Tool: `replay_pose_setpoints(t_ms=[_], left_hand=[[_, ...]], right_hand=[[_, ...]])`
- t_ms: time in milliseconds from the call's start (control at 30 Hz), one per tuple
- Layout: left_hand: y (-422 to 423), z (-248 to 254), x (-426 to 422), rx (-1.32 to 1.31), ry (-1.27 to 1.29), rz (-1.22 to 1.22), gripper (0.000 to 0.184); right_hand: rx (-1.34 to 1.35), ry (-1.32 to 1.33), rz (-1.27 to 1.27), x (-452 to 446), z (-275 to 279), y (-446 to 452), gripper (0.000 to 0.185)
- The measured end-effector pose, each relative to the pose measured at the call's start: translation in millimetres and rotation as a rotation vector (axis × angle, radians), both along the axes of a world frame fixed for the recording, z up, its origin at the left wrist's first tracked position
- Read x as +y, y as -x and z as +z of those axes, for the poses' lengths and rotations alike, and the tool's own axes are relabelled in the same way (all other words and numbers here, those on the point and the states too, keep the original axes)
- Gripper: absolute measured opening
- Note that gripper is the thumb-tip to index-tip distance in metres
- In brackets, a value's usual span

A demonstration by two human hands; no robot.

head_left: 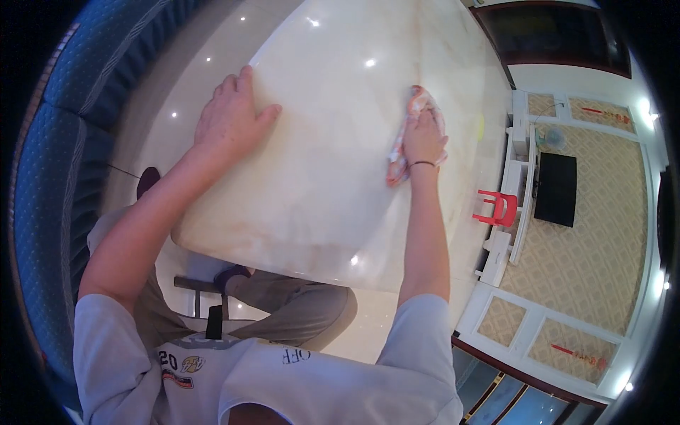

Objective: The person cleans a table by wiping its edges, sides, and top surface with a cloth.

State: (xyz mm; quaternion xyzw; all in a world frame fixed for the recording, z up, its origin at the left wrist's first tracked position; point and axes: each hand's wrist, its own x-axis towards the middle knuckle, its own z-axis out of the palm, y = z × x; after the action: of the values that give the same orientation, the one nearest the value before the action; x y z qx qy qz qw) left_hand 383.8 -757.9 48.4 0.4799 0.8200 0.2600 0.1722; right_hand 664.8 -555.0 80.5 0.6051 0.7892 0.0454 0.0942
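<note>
My right hand (pixel 423 140), with a dark band at its wrist, presses a crumpled orange-and-white patterned cloth (pixel 397 164) onto the pale marble-look tabletop (pixel 326 170). Parts of the cloth stick out on both sides of the fingers. At the table's left edge rests my left hand (pixel 230 117), palm down and holding nothing. Its thumb points inward over the surface, apart from the fingers.
A blue sofa (pixel 53 184) runs along the left side. Beneath the table's near edge are my legs and a dark stool (pixel 200 285). To the right stand a small red chair (pixel 504 209), a white cabinet (pixel 516 184) and a television (pixel 556 189).
</note>
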Motion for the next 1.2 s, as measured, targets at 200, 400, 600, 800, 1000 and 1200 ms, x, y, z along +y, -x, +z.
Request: replay_pose_setpoints(t_ms=[200, 400, 600, 800, 1000, 1200], left_hand=[[0, 0, 0, -0.019, 0.0, 0.004, 0.076], [-1, 9, -1, -0.073, 0.008, 0.005, 0.076], [0, 5, -1, -0.054, -0.013, -0.005, 0.075], [0, -4, 3, -0.041, -0.075, 0.033, 0.073], [3, -10, 1, -0.048, -0.151, 0.013, 0.07], [4, -7, 1, -0.033, -0.141, -0.003, 0.069]], right_hand=[[0.287, -0.22, -0.17, 44, -35, -39, 0.057], [0.23, -0.29, -0.281, -8, -34, -24, 0.059], [0.058, -0.375, 0.093, -114, -44, 3, 0.055], [0.236, -0.247, 0.352, -179, -37, 83, 0.056], [0.434, -0.172, 0.635, -124, -36, 149, 0.055], [0.475, -0.351, 0.494, -16, -47, 174, 0.052]])
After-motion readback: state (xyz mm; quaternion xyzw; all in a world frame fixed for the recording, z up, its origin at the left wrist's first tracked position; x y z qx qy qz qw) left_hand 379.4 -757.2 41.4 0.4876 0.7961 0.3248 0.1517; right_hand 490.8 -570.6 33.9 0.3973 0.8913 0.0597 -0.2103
